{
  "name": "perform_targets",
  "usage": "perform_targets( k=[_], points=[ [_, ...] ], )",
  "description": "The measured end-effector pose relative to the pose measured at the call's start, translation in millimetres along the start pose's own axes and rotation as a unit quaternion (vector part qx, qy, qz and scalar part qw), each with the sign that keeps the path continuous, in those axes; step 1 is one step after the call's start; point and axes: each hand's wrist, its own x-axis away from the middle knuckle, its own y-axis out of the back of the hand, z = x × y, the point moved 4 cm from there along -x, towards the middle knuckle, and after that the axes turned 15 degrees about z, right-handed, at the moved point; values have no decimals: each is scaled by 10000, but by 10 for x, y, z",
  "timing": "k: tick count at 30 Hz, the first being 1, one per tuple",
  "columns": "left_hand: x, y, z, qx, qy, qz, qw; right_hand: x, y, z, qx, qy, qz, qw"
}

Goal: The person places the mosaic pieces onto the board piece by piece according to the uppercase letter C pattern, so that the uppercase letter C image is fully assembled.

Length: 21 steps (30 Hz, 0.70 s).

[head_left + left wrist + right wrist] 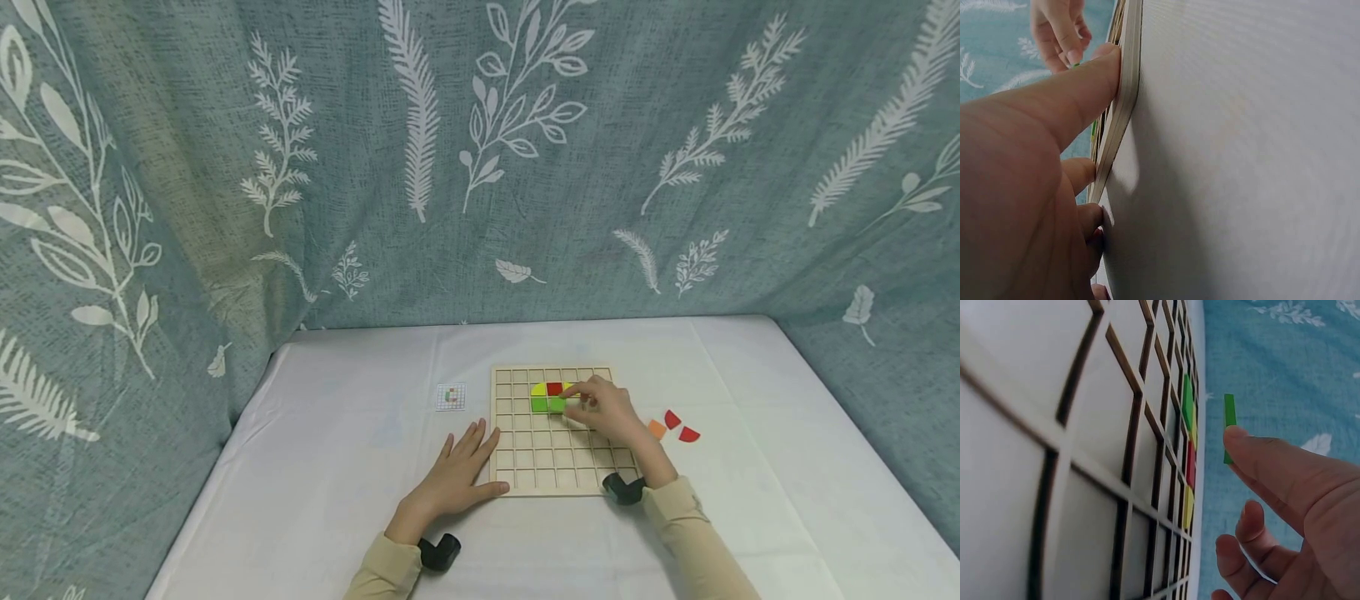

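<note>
The right hand (609, 410), thumb and fingers clamped on a flat green tile (1230, 410), reaches over the pale wooden grid board (545, 478). The tile, above the board, shows edge-on, its long axis roughly parallel to the board's face. The left hand (453, 485), fingers spread, touches the board's left edge.

White cloth (315, 442): board (525, 460), card (451, 397), 3 pieces (689, 434)
</note>
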Motion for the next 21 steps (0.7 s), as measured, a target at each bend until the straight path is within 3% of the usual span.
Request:
perform_targets(
  k=[7,21],
  points=[
    [7,7,-3,47,21,-1,10000,-41,-69,79,97,110,135,9998],
    [14,12,-15,82,23,11,10000,-84,-214,217,287,-221,350,9987]
  ],
)
